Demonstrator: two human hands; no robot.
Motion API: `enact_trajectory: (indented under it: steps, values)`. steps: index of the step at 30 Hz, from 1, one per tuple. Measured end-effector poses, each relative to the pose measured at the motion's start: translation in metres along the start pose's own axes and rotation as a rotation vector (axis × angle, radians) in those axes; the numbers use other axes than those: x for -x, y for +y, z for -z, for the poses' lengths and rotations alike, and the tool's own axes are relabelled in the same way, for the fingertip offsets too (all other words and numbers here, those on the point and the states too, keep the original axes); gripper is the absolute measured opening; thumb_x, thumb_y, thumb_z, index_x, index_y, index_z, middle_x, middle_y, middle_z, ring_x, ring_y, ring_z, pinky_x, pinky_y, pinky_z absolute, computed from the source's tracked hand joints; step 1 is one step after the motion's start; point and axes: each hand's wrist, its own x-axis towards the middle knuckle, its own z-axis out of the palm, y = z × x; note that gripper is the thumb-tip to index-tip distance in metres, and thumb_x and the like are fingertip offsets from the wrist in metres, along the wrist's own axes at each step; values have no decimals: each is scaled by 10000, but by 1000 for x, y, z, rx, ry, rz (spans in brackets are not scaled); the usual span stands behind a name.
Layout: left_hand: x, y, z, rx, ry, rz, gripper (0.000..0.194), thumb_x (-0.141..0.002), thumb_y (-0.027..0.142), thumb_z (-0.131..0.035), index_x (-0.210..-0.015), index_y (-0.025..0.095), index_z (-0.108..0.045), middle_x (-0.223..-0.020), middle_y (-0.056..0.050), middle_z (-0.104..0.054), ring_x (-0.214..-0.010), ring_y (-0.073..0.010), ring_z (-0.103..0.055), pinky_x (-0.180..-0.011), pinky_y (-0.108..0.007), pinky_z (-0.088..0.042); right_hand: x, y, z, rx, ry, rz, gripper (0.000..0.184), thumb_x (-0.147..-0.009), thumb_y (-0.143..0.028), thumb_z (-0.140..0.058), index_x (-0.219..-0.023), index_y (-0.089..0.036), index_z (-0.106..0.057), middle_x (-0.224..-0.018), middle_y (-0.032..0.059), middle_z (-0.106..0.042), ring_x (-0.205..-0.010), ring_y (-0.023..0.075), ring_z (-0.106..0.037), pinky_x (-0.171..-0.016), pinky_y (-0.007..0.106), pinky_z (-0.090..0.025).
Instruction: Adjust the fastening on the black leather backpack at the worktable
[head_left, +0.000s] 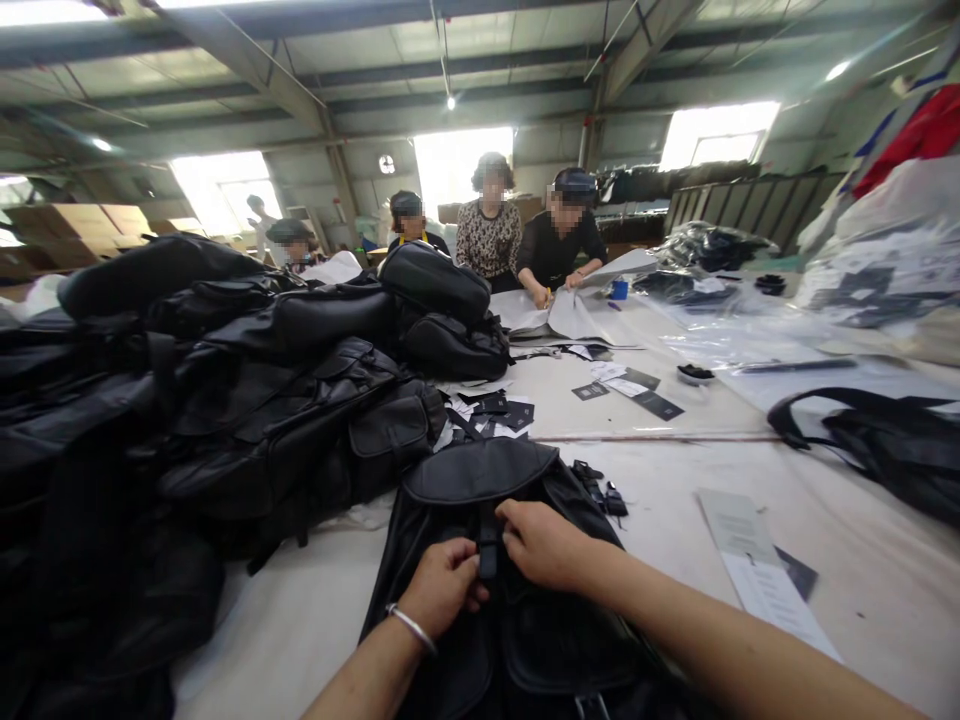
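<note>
A black backpack (pixel 480 470) lies flat on the white table (pixel 675 480) right in front of me, its flap pointing away. Both hands meet at a short black strap with a buckle (pixel 488 553) under the flap. My left hand (pixel 444 588), with a silver bangle on the wrist, is closed and pinches the strap from the left. My right hand (pixel 541 545) pinches it from the right, fingers curled.
A tall heap of black backpacks (pixel 225 380) fills the left side. Dark tags (pixel 495 410) and paper slips (pixel 757 575) lie scattered on the table; another black bag (pixel 877 445) sits at the right. Several people (pixel 559 245) work at the far end.
</note>
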Motion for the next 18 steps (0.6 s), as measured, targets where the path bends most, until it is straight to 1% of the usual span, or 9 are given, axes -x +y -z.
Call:
enact_trajectory:
  steps: [2, 4, 6, 8, 9, 11, 13, 15, 18]
  values:
    - [-1, -1, 0, -12, 10, -15, 294, -748, 424, -685, -780, 135, -636, -575, 4, -613, -506, -124, -609, -460, -208, -452, 14, -5, 0, 152, 32, 101, 355, -800, -191, -560, -1153, -151, -562, -1021, 107, -625, -950, 243, -575, -814, 330, -407]
    - [-1, -3, 0, -26, 14, -26, 313, -742, 444, -686, -774, 135, -639, -560, 2, -609, -494, -127, -603, -454, -212, -446, 23, -8, -2, 337, 38, 220, 449, -776, -261, -615, -1208, -178, -528, -1072, 101, -597, -963, 256, -569, -793, 341, -431]
    - [-1, -3, 1, -40, 18, -35, 317, -746, 448, -673, -782, 135, -643, -550, 1, -609, -483, -126, -595, -448, -213, -440, 24, -10, -6, 489, 29, 315, 380, -784, -284, -628, -1150, -204, -559, -1072, 91, -582, -938, 258, -565, -746, 341, -441]
    - [-1, -3, 1, -53, 22, -43, 317, -747, 449, -661, -794, 135, -646, -553, -3, -618, -484, -128, -595, -449, -216, -440, 20, -12, -11, 576, 30, 387, 184, -847, -253, -565, -1018, -198, -604, -1034, 92, -587, -890, 244, -570, -700, 331, -435]
    - [0, -3, 1, -57, 22, -44, 316, -745, 448, -660, -796, 136, -646, -553, -4, -621, -485, -129, -596, -453, -218, -443, 17, -12, -14, 581, 34, 422, 130, -879, -231, -520, -958, -187, -613, -1014, 96, -594, -871, 235, -576, -689, 325, -432]
    - [0, -4, 2, -63, 16, -45, 302, -739, 437, -659, -786, 140, -639, -540, -4, -623, -477, -129, -592, -458, -221, -447, 12, -11, -18, 487, 72, 444, 163, -915, -206, -455, -878, -171, -610, -969, 100, -614, -854, 223, -598, -692, 318, -437]
    - [-1, -5, 3, -65, 9, -43, 279, -743, 421, -648, -764, 144, -621, -517, -3, -618, -448, -122, -571, -452, -221, -441, 7, -8, -20, 240, 124, 336, 196, -933, -238, -440, -813, -170, -580, -836, 73, -627, -771, 198, -629, -668, 297, -450]
    - [-2, -6, 3, -64, -1, -40, 261, -751, 407, -632, -763, 147, -607, -511, 1, -614, -430, -116, -556, -447, -222, -440, 3, -3, -20, -116, 134, 107, 224, -938, -298, -441, -758, -182, -508, -646, 5, -564, -601, 164, -639, -543, 249, -437]
    - [-2, -5, 3, -57, -23, -40, 264, -753, 395, -628, -827, 141, -621, -540, 8, -614, -462, -122, -578, -465, -229, -463, -4, 8, -20, -562, 69, -200, 220, -929, -359, -424, -771, -207, -406, -552, -72, -457, -414, 159, -613, -323, 190, -302]
